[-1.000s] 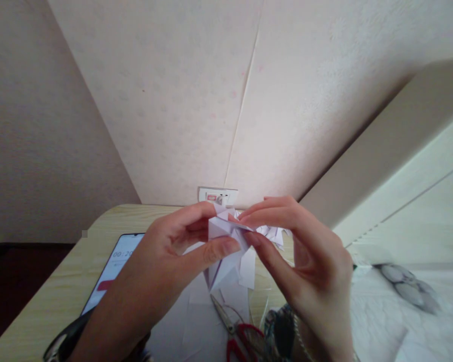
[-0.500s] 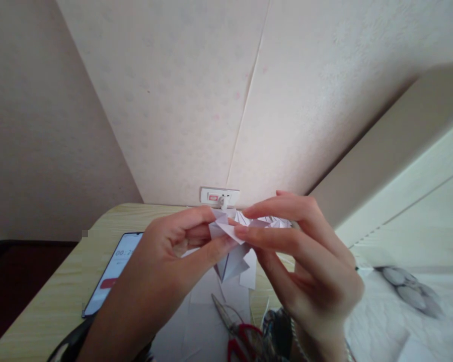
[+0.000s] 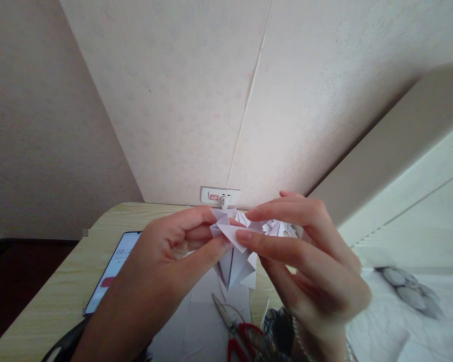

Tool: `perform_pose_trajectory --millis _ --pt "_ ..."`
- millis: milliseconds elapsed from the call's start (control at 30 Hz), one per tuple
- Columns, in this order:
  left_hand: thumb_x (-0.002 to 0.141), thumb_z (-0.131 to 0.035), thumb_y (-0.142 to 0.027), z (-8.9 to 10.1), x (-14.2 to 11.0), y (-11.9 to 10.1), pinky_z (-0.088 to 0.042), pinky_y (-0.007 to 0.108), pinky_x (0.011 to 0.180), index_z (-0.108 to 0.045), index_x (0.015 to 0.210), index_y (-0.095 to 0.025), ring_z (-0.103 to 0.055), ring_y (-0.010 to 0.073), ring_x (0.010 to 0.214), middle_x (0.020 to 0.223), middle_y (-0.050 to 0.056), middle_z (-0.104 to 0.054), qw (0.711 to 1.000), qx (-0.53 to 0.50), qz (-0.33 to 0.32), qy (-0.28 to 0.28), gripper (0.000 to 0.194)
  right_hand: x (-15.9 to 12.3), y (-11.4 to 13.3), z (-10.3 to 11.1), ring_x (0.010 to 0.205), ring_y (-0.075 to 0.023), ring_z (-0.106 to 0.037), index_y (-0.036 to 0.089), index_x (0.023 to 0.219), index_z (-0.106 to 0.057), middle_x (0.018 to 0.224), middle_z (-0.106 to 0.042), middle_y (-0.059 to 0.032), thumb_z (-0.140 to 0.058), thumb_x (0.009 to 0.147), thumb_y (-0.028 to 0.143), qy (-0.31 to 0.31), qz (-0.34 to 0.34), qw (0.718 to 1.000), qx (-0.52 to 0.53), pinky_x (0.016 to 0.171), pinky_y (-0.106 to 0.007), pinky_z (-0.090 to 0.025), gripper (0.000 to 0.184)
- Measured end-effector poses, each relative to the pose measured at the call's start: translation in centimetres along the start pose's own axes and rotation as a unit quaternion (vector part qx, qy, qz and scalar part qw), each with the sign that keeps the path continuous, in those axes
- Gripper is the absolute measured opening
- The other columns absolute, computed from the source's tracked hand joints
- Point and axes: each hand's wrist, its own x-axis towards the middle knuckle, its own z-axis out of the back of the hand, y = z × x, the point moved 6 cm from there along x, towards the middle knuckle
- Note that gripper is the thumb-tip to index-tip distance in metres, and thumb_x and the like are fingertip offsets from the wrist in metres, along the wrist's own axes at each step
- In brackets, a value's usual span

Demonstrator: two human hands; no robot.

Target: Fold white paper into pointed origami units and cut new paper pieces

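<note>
A white folded-paper piece [image 3: 232, 264] with several pointed flaps is held up over the table between both hands. My left hand [image 3: 181, 246] pinches its left side, with the thumb in front and the fingers behind. On the right side, my right hand [image 3: 309, 251] has its index finger pressed on a front flap, and its other fingers reach around behind. Part of the paper is hidden by the fingers. Behind it, other white folded paper [image 3: 277, 228] with pleated points lies at the back of the table.
Red-handled scissors [image 3: 232, 327] lie on white paper sheets [image 3: 189, 327] on the wooden table [image 3: 60, 271]. A phone [image 3: 111, 271] showing a timer is at the left. A wall socket [image 3: 215, 195] with a plug sits at the table's back edge. White bedding [image 3: 385, 322] is at the right.
My right hand has shifted slightly right, and the paper's lower point has come a little lower and to the right. More of the folded paper behind now shows. My left hand barely moves.
</note>
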Motion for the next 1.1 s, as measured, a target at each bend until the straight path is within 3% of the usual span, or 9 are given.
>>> perform_pose_trajectory --millis 133,367,500,567,633,733,900,1000,1100 --pt "0.069 -0.08 -0.009 0.2 -0.1 -0.1 -0.056 0.007 0.062 -0.083 0.083 -0.037 -0.076 0.008 0.062 0.072 -0.009 -0.081 1.0 0.013 -0.01 -0.024 0.031 0.2 0.3 -0.1 0.095 -0.0169 -0.068 0.021 0.093 -0.075 0.098 -0.074 -0.0013 -0.061 0.094 0.008 -0.013 0.008 1.0 -0.024 0.1 -0.044 -0.049 0.019" --pt "0.072 -0.077 -0.016 0.5 -0.4 0.2 -0.059 0.012 0.066 -0.082 0.083 -0.038 -0.078 0.0111 0.069 0.077 -0.009 -0.082 0.999 0.051 -0.002 -0.002 0.024 0.9 0.3 0.1 0.079 -0.0142 -0.071 0.022 0.083 -0.074 0.082 -0.076 0.0023 -0.065 0.094 0.017 -0.042 -0.023 0.997 -0.066 0.094 -0.04 -0.052 0.015" --pt "0.077 -0.074 -0.028 1.6 -0.6 -0.1 -0.059 0.012 0.062 -0.082 0.085 -0.031 -0.078 0.0133 0.072 0.082 -0.005 -0.083 0.983 0.165 -0.039 -0.065 0.012 0.5 0.2 0.4 0.086 -0.0155 -0.07 0.022 0.088 -0.074 0.091 -0.076 0.0008 -0.062 0.094 0.013 -0.02 0.0 0.997 -0.068 0.098 -0.042 -0.05 0.017" --pt "0.079 -0.072 -0.029 1.5 -0.6 -0.1 -0.059 0.014 0.056 -0.082 0.088 -0.027 -0.077 0.0143 0.067 0.08 -0.003 -0.083 0.983 0.168 -0.024 -0.064 0.013 0.3 0.1 0.3 0.096 -0.0174 -0.068 0.022 0.096 -0.075 0.105 -0.074 -0.001 -0.061 0.093 0.011 0.011 -0.004 0.999 -0.042 0.102 -0.043 -0.048 0.017" --pt "0.078 -0.073 -0.027 1.4 -0.6 -0.1 -0.056 0.014 0.05 -0.081 0.087 -0.027 -0.074 0.0132 0.06 0.075 -0.004 -0.081 0.985 0.163 -0.013 -0.06 0.012 0.1 -0.4 0.3 0.104 -0.0196 -0.065 0.023 0.105 -0.074 0.115 -0.07 -0.0021 -0.064 0.091 0.014 0.031 -0.044 0.999 0.005 0.099 -0.04 -0.05 0.019" --pt "0.078 -0.073 -0.025 1.2 -0.7 -0.2 -0.055 0.013 0.05 -0.081 0.085 -0.031 -0.073 0.0128 0.061 0.074 -0.006 -0.079 0.988 0.152 -0.014 -0.034 0.012 -0.3 -1.6 0.5 0.109 -0.0213 -0.063 0.025 0.115 -0.069 0.116 -0.069 -0.0033 -0.068 0.09 0.02 0.003 -0.149 0.985 0.085 0.092 -0.035 -0.053 0.025" --pt "0.083 -0.071 -0.029 1.3 -0.7 -0.3 -0.058 0.015 0.056 -0.082 0.09 -0.034 -0.075 0.0143 0.067 0.08 -0.004 -0.081 0.987 0.16 -0.031 -0.016 0.014 -1.2 -3.5 -0.7 0.09 -0.0176 -0.069 0.026 0.11 -0.066 0.098 -0.072 -0.001 -0.074 0.085 0.024 0.019 -0.305 0.924 0.23 0.074 -0.028 -0.055 0.026" --pt "0.082 -0.074 -0.032 1.5 -0.7 -0.4 -0.058 0.014 0.062 -0.083 0.089 -0.036 -0.076 0.014 0.072 0.085 -0.003 -0.082 0.984 0.172 -0.048 -0.022 0.012 -1.3 -4.0 -1.1 0.081 -0.0148 -0.066 0.024 0.093 -0.069 0.086 -0.071 0.0008 -0.075 0.084 0.024 0.029 -0.333 0.902 0.273 0.067 -0.025 -0.051 0.011" --pt "0.081 -0.077 -0.037 1.7 -0.7 0.1 -0.06 0.016 0.066 -0.083 0.09 -0.036 -0.077 0.0158 0.076 0.089 -0.002 -0.083 0.99 0.14 -0.026 -0.025 0.011 -1.1 -4.0 -1.1 0.078 -0.013 -0.064 0.022 0.084 -0.07 0.081 -0.069 0.0018 -0.075 0.082 0.021 0.024 -0.328 0.899 0.288 0.067 -0.023 -0.049 0.005"
